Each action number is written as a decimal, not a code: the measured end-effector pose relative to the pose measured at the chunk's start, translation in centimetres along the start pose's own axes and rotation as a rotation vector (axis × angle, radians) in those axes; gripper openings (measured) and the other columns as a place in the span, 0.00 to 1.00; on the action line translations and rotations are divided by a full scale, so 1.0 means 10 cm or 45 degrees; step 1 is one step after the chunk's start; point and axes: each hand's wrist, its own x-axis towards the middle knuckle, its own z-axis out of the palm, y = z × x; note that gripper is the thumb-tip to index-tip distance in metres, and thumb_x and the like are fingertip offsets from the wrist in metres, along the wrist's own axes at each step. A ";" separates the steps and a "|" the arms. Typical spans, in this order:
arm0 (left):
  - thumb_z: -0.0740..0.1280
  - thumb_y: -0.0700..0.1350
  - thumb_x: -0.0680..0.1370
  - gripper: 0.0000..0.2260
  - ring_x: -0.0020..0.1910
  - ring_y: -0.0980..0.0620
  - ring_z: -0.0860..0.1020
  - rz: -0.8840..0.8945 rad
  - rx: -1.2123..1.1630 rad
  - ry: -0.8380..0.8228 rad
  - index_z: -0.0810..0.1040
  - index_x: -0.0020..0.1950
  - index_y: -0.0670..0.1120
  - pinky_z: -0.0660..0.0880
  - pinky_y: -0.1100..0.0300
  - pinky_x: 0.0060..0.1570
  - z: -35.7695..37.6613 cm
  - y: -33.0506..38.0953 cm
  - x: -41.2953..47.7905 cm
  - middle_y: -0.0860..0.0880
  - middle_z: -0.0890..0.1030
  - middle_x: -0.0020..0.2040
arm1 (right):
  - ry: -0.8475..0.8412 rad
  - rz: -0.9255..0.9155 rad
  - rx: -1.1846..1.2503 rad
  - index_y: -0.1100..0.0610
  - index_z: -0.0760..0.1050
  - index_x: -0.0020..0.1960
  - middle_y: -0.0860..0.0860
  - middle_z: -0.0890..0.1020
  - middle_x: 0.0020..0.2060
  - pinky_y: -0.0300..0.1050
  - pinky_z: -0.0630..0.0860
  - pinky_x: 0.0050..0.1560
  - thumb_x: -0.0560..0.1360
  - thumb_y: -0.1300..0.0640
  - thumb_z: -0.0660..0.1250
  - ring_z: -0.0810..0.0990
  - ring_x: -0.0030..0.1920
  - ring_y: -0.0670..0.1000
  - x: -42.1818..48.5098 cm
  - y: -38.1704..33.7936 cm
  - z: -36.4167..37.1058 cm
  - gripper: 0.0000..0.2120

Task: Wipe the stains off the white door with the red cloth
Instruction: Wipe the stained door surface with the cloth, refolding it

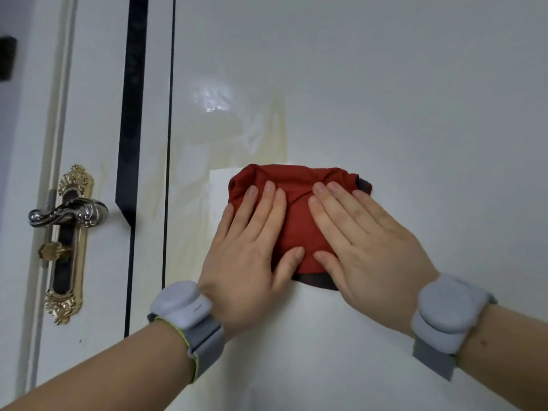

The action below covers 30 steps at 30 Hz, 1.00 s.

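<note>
L hand (252, 253) & R hand (364, 241) lie flat, fingers straight and close together, pressing bunched red cloth (292, 207) on white door (385, 84), mid-frame. Yellowish stains (246, 134) at cloth's 11 o'clock. Lever handle (68, 216) w/ key (49, 252) at 9, beyond black strip (132, 114).

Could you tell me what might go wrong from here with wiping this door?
The left hand and right hand press the red cloth flat without gripping it, so it could slide out or drop. The yellowish stains sit above and left of the cloth; low strokes might miss them. A wide leftward sweep could knock the door handle.
</note>
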 end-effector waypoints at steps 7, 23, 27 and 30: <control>0.53 0.64 0.83 0.36 0.83 0.46 0.54 0.038 0.129 0.092 0.56 0.84 0.43 0.54 0.46 0.80 0.07 0.01 -0.17 0.45 0.55 0.84 | -0.045 -0.040 0.018 0.66 0.59 0.79 0.62 0.59 0.80 0.61 0.62 0.77 0.82 0.48 0.55 0.58 0.80 0.61 -0.05 -0.04 0.03 0.31; 0.45 0.67 0.80 0.38 0.84 0.48 0.47 0.073 0.141 0.044 0.48 0.85 0.47 0.41 0.53 0.80 -0.29 -0.38 0.87 0.48 0.47 0.84 | 0.008 0.106 0.155 0.57 0.56 0.82 0.54 0.57 0.81 0.50 0.44 0.79 0.81 0.45 0.46 0.55 0.81 0.54 0.87 0.40 0.04 0.32; 0.43 0.69 0.75 0.42 0.84 0.47 0.48 0.072 0.137 0.015 0.49 0.85 0.48 0.45 0.53 0.81 -0.55 -0.57 1.41 0.47 0.49 0.85 | -0.061 0.176 0.203 0.54 0.47 0.83 0.52 0.48 0.83 0.49 0.38 0.79 0.78 0.42 0.38 0.46 0.82 0.53 1.38 0.66 -0.07 0.36; 0.41 0.71 0.71 0.46 0.84 0.48 0.47 0.038 0.147 -0.053 0.47 0.85 0.49 0.45 0.53 0.81 -0.67 -0.67 1.74 0.47 0.46 0.85 | -0.134 0.203 0.253 0.56 0.45 0.83 0.55 0.47 0.83 0.52 0.38 0.79 0.71 0.39 0.32 0.43 0.82 0.55 1.73 0.75 -0.13 0.43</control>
